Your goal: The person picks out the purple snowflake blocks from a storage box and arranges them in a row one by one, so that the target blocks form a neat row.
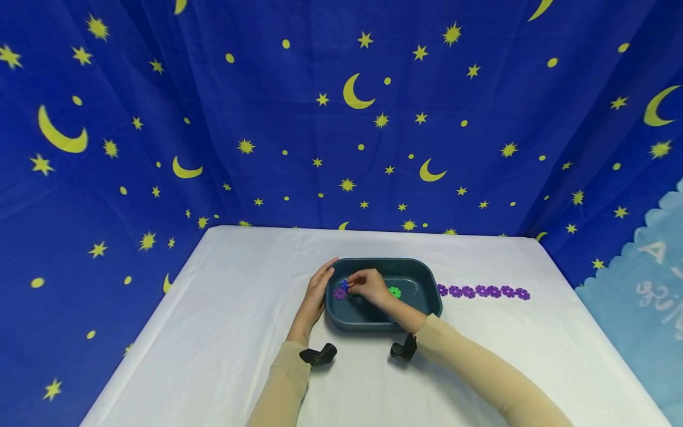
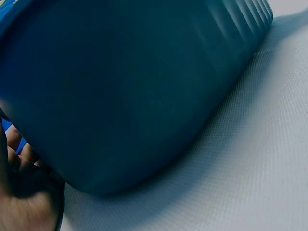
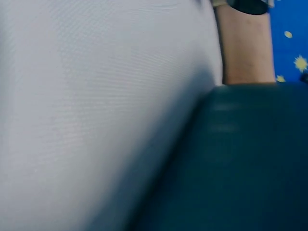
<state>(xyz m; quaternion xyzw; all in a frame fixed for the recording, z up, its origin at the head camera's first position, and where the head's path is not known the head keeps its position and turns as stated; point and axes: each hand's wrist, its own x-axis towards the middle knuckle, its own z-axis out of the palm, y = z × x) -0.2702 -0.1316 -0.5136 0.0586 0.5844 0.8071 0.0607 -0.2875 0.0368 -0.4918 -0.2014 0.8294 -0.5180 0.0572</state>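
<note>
A dark teal plastic basin (image 1: 382, 327) stands on the white table. My left hand (image 1: 316, 296) rests along the basin's left outer side, its fingers stretched out with the tips near the rim. In the left wrist view part of this hand (image 2: 29, 207) shows beside the large basin wall (image 2: 134, 96). Reaching inside the basin, my right hand (image 1: 370, 287) pinches a blue snowflake-shaped plastic disc (image 1: 344, 284) at its left end. A purple snowflake disc (image 1: 340, 294) lies right beside the blue one. Partly behind the right hand is a green snowflake disc (image 1: 395, 292) on the basin floor.
Several purple snowflake discs (image 1: 494, 291) form a row on the table to the right of the basin. The white tablecloth (image 1: 256, 296) spreads around it. A blue curtain (image 1: 299, 118) with yellow stars and moons encloses the table's back and sides.
</note>
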